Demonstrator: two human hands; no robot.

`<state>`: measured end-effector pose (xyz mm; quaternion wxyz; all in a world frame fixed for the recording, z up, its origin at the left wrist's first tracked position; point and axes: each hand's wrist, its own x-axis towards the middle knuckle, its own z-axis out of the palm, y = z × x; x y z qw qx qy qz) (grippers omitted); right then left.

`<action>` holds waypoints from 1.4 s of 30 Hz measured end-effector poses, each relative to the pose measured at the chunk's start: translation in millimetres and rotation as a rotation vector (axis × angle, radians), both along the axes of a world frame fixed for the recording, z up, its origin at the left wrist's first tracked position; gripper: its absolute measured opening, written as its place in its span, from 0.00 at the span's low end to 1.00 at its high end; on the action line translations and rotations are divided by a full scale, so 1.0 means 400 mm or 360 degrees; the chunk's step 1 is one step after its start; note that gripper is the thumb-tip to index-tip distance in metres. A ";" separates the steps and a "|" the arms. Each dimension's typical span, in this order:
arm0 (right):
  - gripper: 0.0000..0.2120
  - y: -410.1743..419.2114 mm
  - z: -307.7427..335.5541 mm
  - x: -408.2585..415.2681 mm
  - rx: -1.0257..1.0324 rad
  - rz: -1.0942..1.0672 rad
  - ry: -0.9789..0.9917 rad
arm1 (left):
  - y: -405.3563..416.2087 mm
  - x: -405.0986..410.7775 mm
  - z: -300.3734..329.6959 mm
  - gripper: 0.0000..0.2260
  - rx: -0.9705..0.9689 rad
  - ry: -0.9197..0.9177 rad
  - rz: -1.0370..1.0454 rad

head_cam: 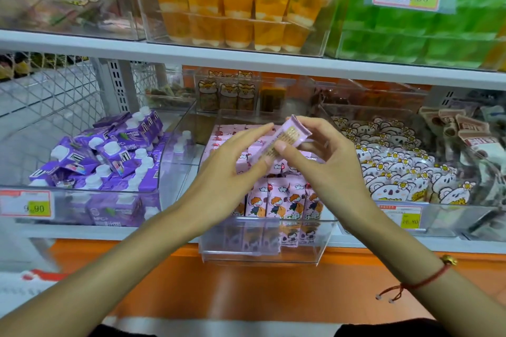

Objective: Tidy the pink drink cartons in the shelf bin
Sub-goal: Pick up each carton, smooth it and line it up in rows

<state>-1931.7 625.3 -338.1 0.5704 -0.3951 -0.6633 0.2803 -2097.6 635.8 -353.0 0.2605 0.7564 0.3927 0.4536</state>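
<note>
A clear plastic shelf bin [260, 254] in the middle of the lower shelf holds several pink drink cartons [282, 200] with a cartoon figure, standing upright in rows at the front. Above the bin I hold one pink carton [287, 137] tilted, its printed side up. My right hand [325, 161] pinches this carton between thumb and fingers. My left hand [230, 161] touches the carton's lower left side with nearly straight fingers. My hands hide the middle rows of cartons.
A bin of purple cartons with white caps [109, 161] stands to the left, a bin of white bear-print packets [397, 167] to the right. The upper shelf [246, 60] carries bins of orange jelly cups [235, 16] and green packs [419, 30]. An orange ledge [246, 287] runs below.
</note>
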 end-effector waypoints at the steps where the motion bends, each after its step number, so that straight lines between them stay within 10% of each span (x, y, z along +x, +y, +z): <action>1: 0.13 -0.001 -0.003 -0.008 0.0008 -0.0049 0.0056 | -0.004 0.006 -0.002 0.21 0.0084 0.0022 0.0072; 9: 0.27 -0.005 0.027 0.008 -0.0131 0.0106 -0.0070 | 0.012 0.008 0.005 0.12 0.0061 -0.0306 0.0085; 14: 0.19 0.002 0.020 0.025 -0.0008 0.0070 -0.0095 | 0.015 0.014 -0.002 0.13 -0.0158 -0.0334 -0.0164; 19: 0.17 0.038 0.020 0.051 0.0051 -0.0411 -0.0096 | 0.028 0.000 -0.013 0.06 0.0081 0.0035 0.0254; 26: 0.17 0.060 -0.003 0.036 -0.0010 -0.0649 -0.0752 | 0.032 -0.002 -0.038 0.17 0.0092 0.0934 0.0177; 42: 0.19 0.077 -0.044 0.013 0.0115 -0.0456 -0.2066 | 0.035 -0.026 -0.022 0.27 0.0316 0.1112 0.0215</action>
